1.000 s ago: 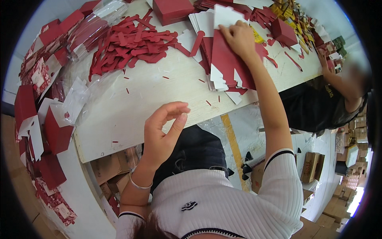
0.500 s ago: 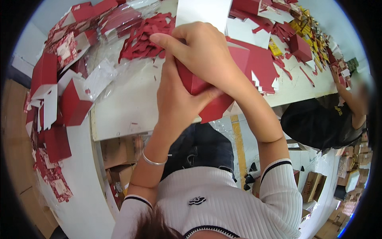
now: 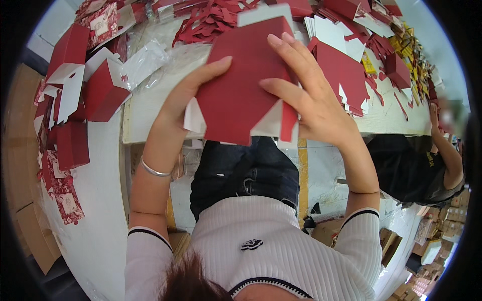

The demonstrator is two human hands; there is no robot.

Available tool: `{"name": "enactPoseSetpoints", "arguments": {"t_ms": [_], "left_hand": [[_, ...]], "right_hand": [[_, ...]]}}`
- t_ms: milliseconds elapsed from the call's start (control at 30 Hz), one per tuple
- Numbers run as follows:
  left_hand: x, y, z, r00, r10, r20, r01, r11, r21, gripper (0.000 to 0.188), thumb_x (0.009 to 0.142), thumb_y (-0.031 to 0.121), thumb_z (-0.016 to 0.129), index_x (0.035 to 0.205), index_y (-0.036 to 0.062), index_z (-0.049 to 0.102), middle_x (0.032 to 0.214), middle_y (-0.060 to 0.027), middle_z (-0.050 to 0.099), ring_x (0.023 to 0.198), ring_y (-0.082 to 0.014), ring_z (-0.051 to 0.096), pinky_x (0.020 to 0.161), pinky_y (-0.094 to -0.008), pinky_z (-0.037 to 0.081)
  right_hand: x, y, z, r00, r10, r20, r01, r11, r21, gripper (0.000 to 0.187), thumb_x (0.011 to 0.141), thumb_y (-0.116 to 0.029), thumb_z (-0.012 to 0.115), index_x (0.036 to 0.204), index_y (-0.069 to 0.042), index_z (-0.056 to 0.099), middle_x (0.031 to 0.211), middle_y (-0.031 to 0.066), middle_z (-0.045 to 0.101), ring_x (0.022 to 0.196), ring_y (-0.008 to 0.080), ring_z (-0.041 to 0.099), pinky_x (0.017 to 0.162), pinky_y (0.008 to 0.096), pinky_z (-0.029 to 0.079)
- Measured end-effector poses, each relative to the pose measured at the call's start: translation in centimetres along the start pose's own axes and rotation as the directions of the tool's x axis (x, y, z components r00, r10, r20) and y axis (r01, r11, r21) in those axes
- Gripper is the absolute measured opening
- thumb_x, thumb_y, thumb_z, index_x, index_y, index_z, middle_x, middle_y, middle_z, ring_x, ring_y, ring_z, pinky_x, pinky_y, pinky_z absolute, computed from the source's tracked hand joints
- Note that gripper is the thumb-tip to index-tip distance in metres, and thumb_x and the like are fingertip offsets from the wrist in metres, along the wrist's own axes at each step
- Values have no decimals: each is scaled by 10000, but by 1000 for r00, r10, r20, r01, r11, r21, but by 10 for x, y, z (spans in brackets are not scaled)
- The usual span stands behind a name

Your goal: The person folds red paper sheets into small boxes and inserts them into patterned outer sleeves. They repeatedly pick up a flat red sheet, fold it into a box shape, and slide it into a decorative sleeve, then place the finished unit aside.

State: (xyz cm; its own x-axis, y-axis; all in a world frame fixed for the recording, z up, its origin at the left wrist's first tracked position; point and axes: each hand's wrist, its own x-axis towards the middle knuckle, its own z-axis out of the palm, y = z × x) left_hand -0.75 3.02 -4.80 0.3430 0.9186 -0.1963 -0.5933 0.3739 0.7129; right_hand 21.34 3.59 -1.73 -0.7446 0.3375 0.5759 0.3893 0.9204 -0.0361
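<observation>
Nearest the camera, the person's white ribbed top and dark trousers fill the lower middle, with both forearms rising from them toward the tabletop (image 3: 150, 108) edge. A silver bangle (image 3: 153, 169) sits on the left wrist.

Just above, held in the air between the body and the tabletop, is a flat red die-cut card blank (image 3: 240, 83), white on its reverse where flaps show at its lower corners. The left hand (image 3: 181, 103) has it by the left edge: the thumb lies across the red face near the top and the fingers are hidden behind, so this grip is clenched on the blank. The right hand (image 3: 314, 98) grasps the right edge, fingers spread over the red face and pointing up and left, the thumb out of sight behind. The blank lies directly between the two hands, its long axis running roughly up and away from the person, tilted slightly to the right; both hands are equally close, each already on it.

Farther out, a stack of flat red blanks (image 3: 346, 75) rests on the tabletop just beyond the right hand. To the left stand folded red boxes (image 3: 103, 90) and crumpled clear plastic wrap (image 3: 150, 52). At the far edge lies a heap of red offcut strips (image 3: 211, 20). At the right rim, another person in a dark shirt (image 3: 411, 165) works at the same tabletop.
</observation>
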Motion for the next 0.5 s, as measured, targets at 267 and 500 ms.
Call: {"name": "enactPoseSetpoints", "arguments": {"t_ms": [267,500], "left_hand": [[4,5,5,729,592,343,-684,619,385,862,780,480,570,1371,34,128,1376,-118,259,1235,-258,324,991,-379,296],[1,1,51,471,845,254,-861,378,340,700,822,131,558,1370,57,128,1262,-121,361,1122,-174,398,951,-302,323]], "right_hand": [[-3,31,4,895,402,-195,-228,786,574,929,524,-231,813,1260,-49,276,1242,116,342,1158,255,378,964,362,318],[28,3,13,843,460,-279,-81,621,780,902,644,-238,735,1322,-42,172,1247,102,325,1171,207,347,976,334,294]]}}
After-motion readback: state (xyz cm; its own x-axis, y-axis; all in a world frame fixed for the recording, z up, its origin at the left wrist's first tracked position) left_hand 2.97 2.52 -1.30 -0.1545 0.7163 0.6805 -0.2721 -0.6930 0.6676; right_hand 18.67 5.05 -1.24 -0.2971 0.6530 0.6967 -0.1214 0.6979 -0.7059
